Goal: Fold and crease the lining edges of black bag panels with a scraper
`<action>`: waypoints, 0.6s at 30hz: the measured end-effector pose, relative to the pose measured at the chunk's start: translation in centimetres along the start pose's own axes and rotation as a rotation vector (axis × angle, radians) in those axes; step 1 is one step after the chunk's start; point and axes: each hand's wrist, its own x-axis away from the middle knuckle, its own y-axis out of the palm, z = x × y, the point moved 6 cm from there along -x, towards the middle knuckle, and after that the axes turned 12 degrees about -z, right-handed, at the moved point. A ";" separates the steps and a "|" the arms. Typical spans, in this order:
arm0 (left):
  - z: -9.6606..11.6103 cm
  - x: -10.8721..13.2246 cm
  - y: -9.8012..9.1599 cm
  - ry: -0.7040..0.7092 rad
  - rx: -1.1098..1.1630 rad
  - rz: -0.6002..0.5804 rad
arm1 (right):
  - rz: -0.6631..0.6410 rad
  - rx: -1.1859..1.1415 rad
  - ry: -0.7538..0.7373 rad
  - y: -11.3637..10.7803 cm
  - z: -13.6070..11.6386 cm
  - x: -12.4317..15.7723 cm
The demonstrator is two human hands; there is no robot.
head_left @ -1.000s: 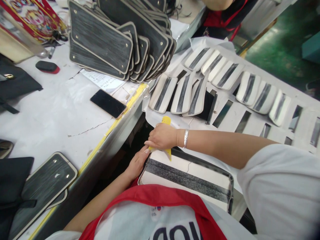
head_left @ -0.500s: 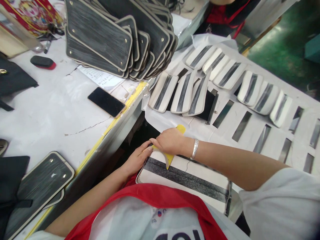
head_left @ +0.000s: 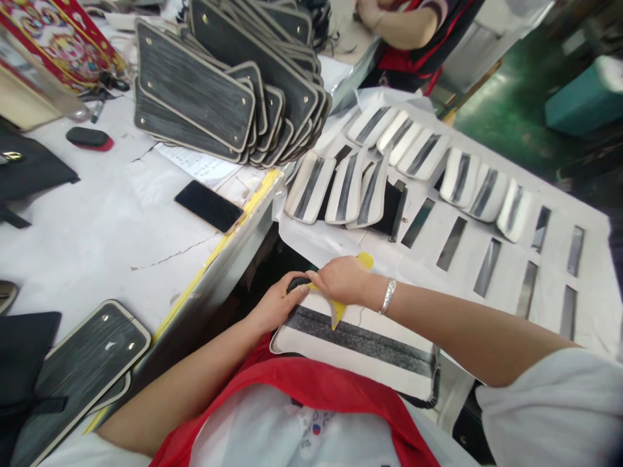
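Observation:
In front of my body lies a white panel point(head_left: 311, 350) with a broad black stripe along it and dark sides, perhaps part of a bag. My left hand point(head_left: 276, 299) grips its far left corner, the thumb on top and the fingers around a black edge piece point(head_left: 298, 284). My right hand point(head_left: 338, 280) is closed around a thin yellow sheet-like tool point(head_left: 339, 314), whose pointed end rests over the panel near the stripe. Another end of the yellow tool sticks out beyond the knuckles. Both hands are close together at that corner.
Stacked dark panels point(head_left: 195, 91) and a phone point(head_left: 209, 205) lie on the left table point(head_left: 165, 227). Several white striped pieces point(head_left: 423, 155) rest on the slotted white table point(head_left: 428, 266). Another person's arm point(head_left: 406, 29) shows at the back. A dark panel point(head_left: 92, 363) sits lower left.
My view has shifted slightly. The black edge piece beside my left fingers shows more now. Both hands keep their grip on the panel and yellow tool. Another person's arm has come further into view.

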 end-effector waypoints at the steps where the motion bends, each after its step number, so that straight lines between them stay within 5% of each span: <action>1: -0.1 0.1 0.0 -0.005 0.021 0.002 | -0.007 0.001 0.030 -0.1 -0.1 0.4; 6: -2.3 1.0 -0.4 0.006 0.418 -0.093 | -0.008 -0.061 0.250 -0.1 -0.2 2.7; 10: -4.7 4.0 -2.4 0.006 0.409 -0.022 | -0.070 -0.295 0.421 1.9 0.4 7.0; 13: -5.8 6.8 -3.0 -0.005 0.354 0.015 | -0.129 -0.579 0.285 3.4 -1.1 10.1; 18: -4.9 8.8 -1.1 -0.009 -0.007 -0.137 | -0.060 -0.930 -0.047 3.0 -5.4 10.8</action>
